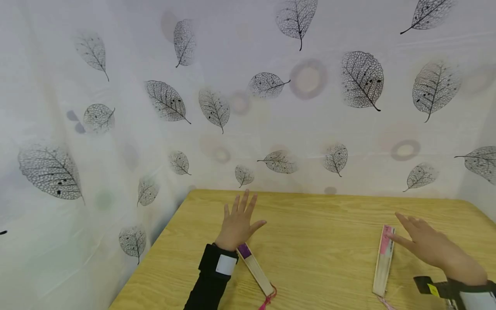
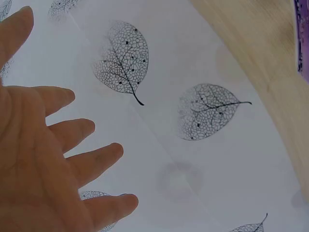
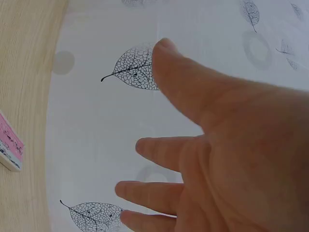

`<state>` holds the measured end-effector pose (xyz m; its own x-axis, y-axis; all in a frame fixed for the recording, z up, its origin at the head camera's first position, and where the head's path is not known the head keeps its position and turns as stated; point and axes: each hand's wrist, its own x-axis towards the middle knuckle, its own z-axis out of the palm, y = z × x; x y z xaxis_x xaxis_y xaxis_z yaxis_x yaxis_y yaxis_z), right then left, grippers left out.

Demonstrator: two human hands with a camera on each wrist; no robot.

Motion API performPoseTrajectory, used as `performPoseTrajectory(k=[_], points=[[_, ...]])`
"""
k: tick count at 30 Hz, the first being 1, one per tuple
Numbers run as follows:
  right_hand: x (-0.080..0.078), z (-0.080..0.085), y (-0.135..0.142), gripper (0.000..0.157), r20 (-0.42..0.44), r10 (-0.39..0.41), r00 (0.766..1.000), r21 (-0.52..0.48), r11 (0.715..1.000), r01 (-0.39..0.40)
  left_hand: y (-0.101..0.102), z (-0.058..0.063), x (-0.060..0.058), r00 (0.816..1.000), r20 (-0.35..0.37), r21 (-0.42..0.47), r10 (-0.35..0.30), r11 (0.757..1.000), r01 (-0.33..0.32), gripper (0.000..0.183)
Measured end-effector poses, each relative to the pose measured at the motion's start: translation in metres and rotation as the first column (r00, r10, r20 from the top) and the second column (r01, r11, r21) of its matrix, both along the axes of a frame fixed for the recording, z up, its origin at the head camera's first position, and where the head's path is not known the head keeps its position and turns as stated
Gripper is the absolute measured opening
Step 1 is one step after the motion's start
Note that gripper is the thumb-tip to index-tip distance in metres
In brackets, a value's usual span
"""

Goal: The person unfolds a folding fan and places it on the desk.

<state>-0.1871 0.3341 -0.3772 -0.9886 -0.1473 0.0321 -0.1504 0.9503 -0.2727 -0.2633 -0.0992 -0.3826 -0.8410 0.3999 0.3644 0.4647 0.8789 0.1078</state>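
Two folded hand fans lie on the wooden table (image 1: 317, 241). One fan (image 1: 256, 270) has a purple end and a dark pink tassel (image 1: 265, 303); the other (image 1: 382, 265) has a pink patterned end and a pale pink tassel. My left hand (image 1: 236, 226) is held with straight, spread fingers over the top of the purple fan, hiding part of it. To the right of the pink fan, my right hand (image 1: 430, 245) stretches out its fingers, the thumb overlapping the fan's end in the head view. Both palms (image 2: 34, 159) hold nothing.
A white curtain (image 1: 248, 125) printed with grey leaf skeletons hangs behind the table and along its left side. Each wrist wears a dark strap (image 1: 218, 260) with a white patch. The table's rounded far corners show at left and right.
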Motion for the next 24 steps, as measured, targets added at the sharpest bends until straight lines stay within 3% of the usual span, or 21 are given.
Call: performPoseTrajectory(k=[6,11,16,24], points=[[-0.004,0.008,-0.014,0.072,0.01,-0.045,0.999,0.043,0.998,0.044,-0.001,0.001,0.001,1.0,0.023,-0.002,-0.006,1.0,0.006,0.074],[-0.002,0.005,-0.025,0.055,0.028,-0.107,0.994,-0.007,0.994,0.107,0.0,0.0,0.001,0.998,0.065,-0.058,-0.004,0.998,0.008,0.075],[-0.004,-0.005,-0.031,0.05,0.137,-0.131,0.982,-0.061,0.988,0.14,0.001,0.002,0.002,0.993,0.112,-0.085,-0.03,0.996,0.039,0.067],[-0.008,-0.026,-0.031,0.043,0.33,-0.166,0.929,-0.155,0.961,0.227,0.001,0.006,0.006,0.99,0.093,-0.113,-0.111,0.986,0.121,0.054]])
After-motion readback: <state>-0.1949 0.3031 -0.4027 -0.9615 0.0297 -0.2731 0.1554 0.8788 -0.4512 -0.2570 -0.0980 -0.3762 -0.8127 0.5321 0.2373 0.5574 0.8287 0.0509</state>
